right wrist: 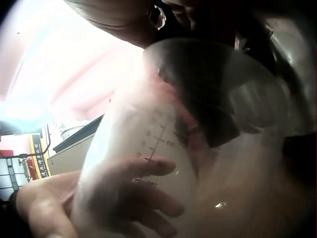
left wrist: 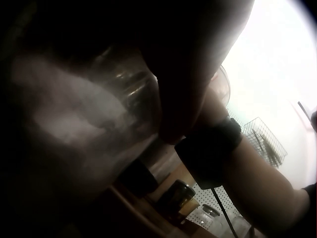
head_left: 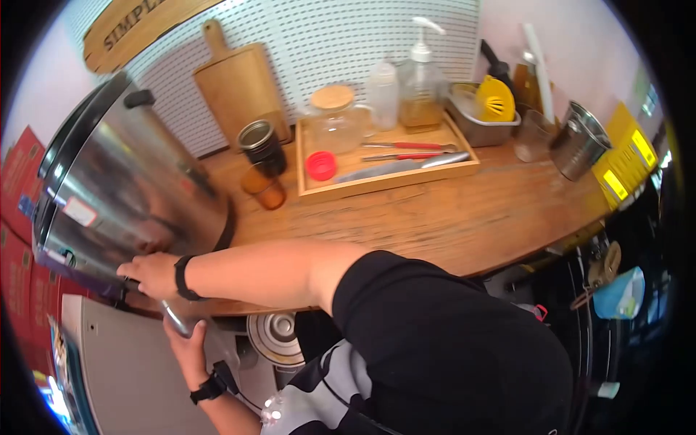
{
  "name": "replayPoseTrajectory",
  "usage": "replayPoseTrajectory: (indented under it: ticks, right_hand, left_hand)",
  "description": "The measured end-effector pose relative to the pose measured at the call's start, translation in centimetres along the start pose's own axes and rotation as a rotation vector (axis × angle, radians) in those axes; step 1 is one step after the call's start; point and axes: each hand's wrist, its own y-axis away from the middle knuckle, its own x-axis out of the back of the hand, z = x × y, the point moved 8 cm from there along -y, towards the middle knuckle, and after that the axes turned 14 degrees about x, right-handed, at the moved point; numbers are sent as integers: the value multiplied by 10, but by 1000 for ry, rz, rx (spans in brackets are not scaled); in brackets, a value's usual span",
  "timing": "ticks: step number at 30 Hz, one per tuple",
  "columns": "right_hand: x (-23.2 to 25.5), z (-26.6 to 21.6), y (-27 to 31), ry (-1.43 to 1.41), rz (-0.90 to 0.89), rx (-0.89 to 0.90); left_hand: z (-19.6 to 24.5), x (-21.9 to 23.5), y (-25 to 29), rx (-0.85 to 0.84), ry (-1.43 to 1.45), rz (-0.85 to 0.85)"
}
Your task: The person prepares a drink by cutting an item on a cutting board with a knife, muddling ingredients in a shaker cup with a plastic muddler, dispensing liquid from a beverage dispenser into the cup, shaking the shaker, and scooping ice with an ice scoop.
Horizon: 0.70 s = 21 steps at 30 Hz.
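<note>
My left hand (head_left: 190, 355) holds a clear measuring jug (right wrist: 138, 134) below the counter's front edge. In the right wrist view, printed scale marks run down its side and the left fingers (right wrist: 148, 203) wrap round it. My right hand (head_left: 154, 274) reaches across to the lower front of a big steel drink dispenser (head_left: 138, 181) and grips its dark tap (head_left: 131, 284). The jug's mouth is right under the tap and the right hand. Dim light in the left wrist view hides most of the left hand's grip.
On the wooden counter (head_left: 406, 217), an amber glass (head_left: 263, 187) and a dark jar (head_left: 262, 148) stand beside the dispenser. A wooden tray (head_left: 391, 181) holds a knife, a glass pot and a pump bottle. A steel cup (head_left: 580, 141) stands at right; a grey cabinet (head_left: 123, 370) stands below left.
</note>
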Motion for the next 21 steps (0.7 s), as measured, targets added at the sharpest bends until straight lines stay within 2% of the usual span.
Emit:
replayPoseTrajectory:
  ticks: [3, 5, 7, 8, 10, 12, 13, 15, 16, 18, 20, 21]
  right_hand:
    - [10, -4, 13, 19, -1, -54]
    - [29, -21, 24, 88, 16, 79]
    - [50, -32, 41, 66, -32, 60]
    - [61, -37, 52, 30, -81, 44]
    - [93, -42, 82, 36, -56, 42]
    - [124, -51, 114, 112, -83, 128]
    - [140, -51, 133, 132, -112, 80]
    - [177, -57, 170, 166, -184, 16]
    - [192, -64, 188, 176, -226, -3]
    - [225, -96, 209, 156, -300, -47]
    - [258, -148, 215, 172, -288, 15]
    - [273, -176, 215, 222, -256, 94]
  left_hand:
    - [2, 2, 5, 40, -60, 86]
    - [-9, 2, 4, 28, -42, 87]
    - [-24, 7, 4, 33, -81, 115]
    - [-29, 7, 6, 23, -77, 95]
    - [-52, 12, 11, 128, -30, 89]
    - [-72, 21, 20, 99, -31, 36]
    - [-50, 17, 33, 96, -31, 23]
    - [7, 8, 72, 190, -295, -23]
    - [21, 10, 77, 194, -295, -29]
    - [45, 3, 89, 125, -209, -112]
    - [56, -2, 88, 60, 41, -274]
    - [61, -15, 93, 80, 44, -267]
